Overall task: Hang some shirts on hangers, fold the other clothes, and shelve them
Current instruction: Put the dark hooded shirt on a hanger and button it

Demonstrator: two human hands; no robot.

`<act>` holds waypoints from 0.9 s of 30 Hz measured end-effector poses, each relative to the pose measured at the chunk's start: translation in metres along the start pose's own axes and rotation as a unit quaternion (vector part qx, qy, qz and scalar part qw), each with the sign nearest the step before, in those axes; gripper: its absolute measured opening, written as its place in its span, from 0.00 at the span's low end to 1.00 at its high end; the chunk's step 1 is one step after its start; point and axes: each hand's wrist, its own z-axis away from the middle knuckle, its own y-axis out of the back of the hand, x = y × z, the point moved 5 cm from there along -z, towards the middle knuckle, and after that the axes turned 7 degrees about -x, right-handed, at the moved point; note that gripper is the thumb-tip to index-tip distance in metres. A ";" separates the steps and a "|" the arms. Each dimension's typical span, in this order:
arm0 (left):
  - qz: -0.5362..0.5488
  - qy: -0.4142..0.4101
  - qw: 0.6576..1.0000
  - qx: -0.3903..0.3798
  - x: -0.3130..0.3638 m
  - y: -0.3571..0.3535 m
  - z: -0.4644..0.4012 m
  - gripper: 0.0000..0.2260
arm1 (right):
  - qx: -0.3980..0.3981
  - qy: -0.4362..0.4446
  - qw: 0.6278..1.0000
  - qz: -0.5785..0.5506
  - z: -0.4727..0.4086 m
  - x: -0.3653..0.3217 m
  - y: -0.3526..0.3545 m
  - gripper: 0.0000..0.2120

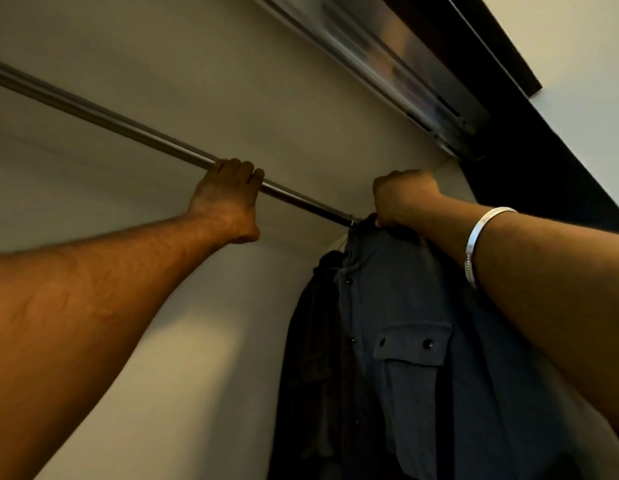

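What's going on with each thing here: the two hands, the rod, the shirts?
left hand: fingers curled over the closet rod, gripping it.
right hand: fist closed at the grey shirt's collar, holding it up by the rod.
closet rod: bare along its left stretch.
grey shirt: hanging, buttoned, pocket flap shut.
dark garment: hanging behind the grey shirt.

left hand (228, 199) on rail (93, 110), shirt (405, 341) hanging right, under right hand (403, 197)

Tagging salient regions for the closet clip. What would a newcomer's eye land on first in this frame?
Two bare arms reach up: the left hand grips the metal closet rod mid-frame, while the right hand holds the collar of a grey-blue button shirt hanging at lower right. A silver bangle gleams on the right wrist.
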 end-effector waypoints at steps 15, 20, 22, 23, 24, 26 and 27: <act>0.277 -0.019 0.957 -0.090 0.045 0.034 0.025 0.37 | -0.074 -0.213 0.700 -0.678 0.136 0.116 -0.064 0.22; 0.407 -0.172 0.897 0.005 0.139 0.069 0.073 0.33 | -0.105 -0.133 0.686 -0.707 0.155 0.066 -0.057 0.10; 0.372 -0.243 0.893 0.077 0.166 0.097 0.084 0.32 | -0.098 -0.080 0.674 -0.728 0.154 0.049 -0.040 0.10; 0.355 -0.273 0.889 0.094 0.175 0.110 0.085 0.30 | -0.104 -0.061 0.669 -0.734 0.152 0.043 -0.038 0.14; 0.330 -0.298 0.891 0.091 0.183 0.120 0.083 0.30 | -0.109 -0.043 0.641 -0.758 0.150 0.037 -0.043 0.17; 0.261 -0.330 0.905 0.062 0.190 0.131 0.073 0.32 | -0.122 -0.038 0.606 -0.785 0.146 0.024 -0.054 0.20; 0.214 -0.336 0.916 0.039 0.191 0.131 0.066 0.32 | -0.102 -0.036 0.606 -0.788 0.141 0.016 -0.058 0.21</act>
